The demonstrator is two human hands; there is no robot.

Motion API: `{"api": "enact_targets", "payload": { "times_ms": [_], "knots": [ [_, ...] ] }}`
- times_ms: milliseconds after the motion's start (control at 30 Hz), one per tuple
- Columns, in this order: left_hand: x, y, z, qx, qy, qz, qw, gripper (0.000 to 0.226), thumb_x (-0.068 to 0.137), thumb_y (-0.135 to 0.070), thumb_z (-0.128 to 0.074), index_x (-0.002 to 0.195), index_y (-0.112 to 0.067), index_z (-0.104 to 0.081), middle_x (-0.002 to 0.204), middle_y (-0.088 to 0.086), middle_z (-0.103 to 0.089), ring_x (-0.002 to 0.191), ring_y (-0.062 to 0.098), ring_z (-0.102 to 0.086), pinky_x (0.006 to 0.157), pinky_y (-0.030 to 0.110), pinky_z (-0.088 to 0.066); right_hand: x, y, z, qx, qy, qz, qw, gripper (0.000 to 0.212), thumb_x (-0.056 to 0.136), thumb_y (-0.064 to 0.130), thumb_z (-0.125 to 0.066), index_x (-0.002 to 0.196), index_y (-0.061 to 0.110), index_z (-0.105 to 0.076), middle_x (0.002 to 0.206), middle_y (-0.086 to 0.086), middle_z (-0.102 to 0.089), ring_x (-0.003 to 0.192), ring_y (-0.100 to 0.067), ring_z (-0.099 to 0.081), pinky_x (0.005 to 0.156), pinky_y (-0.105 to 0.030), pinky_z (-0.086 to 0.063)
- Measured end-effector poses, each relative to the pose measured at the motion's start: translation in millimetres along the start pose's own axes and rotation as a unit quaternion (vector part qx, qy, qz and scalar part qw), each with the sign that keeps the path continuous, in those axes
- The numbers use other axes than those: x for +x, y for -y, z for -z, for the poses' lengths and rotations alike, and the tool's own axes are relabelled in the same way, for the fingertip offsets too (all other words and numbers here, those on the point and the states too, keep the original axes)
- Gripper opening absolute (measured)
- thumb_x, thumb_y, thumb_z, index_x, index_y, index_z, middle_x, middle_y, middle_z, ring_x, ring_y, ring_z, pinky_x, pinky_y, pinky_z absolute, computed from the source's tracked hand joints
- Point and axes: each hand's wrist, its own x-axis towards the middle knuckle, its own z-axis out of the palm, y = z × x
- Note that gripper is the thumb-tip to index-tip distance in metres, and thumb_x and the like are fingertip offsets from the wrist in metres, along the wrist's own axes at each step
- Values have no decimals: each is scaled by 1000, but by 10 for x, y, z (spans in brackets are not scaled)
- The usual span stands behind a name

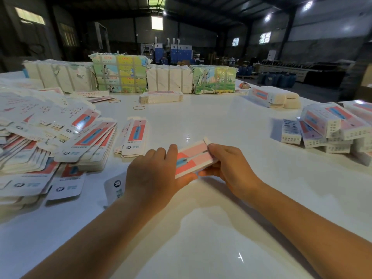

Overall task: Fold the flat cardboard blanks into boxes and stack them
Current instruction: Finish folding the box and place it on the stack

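Two hands [193, 168] around one part-folded box [194, 158]

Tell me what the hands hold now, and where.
One partly folded box: left hand grips its near-left end, right hand pinches the far-right end by the flap.

Left arm: bare forearm, entering from lower left, angled up toward centre. Left hand [156, 172]: back facing the camera, fingers curled over the near-left end of a box [193, 159], thumb underneath its lower edge. Right arm: bare forearm, entering from lower right, angled up and inward. Right hand [229, 160]: fingers bent, fingertips pinching the box's far-right end, thumb beneath. Both hands close together, raised just above the bench [201, 228].
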Motion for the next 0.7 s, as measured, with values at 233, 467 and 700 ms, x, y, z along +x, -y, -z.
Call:
{"api": "enact_targets", "payload": {
  "times_ms": [233, 467, 700],
  "knots": [
    [-10, -9, 12, -3, 8, -2, 1000, 69, 65, -55, -59, 102, 3, -67, 74, 13, -69, 49, 26, -62, 45, 28, -47, 27, -22, 79, 46, 5, 27, 999, 41, 98, 11, -32, 96, 31, -69, 86, -2, -75, 74, -27, -71, 58, -31, -56],
    [0, -55, -2, 8, -3, -10, 1000, 69, 63, -55, -58, 101, 2, -68, 73, 13, -69, 49, 26, -62, 44, 29, -48, 26, -63, 63, -65, -46, 105, 991, 25, 93, 16, -42, 91, 18, -66, 87, 7, -67, 89, -11, -64, 78, -30, -54],
    [27, -102, 1, 13, -16, -4, 1000, 66, 62, -51, -56, 93, 6, -68, 68, 16, -67, 45, 29, -61, 44, 34, -50, -59, -44, -75, -316, -55, 154, 935, 31, 99, 34, -40, 128, 25, -44, 97, 13, -58, 80, -5, -61, 71, -14, -52]
  ]
}}
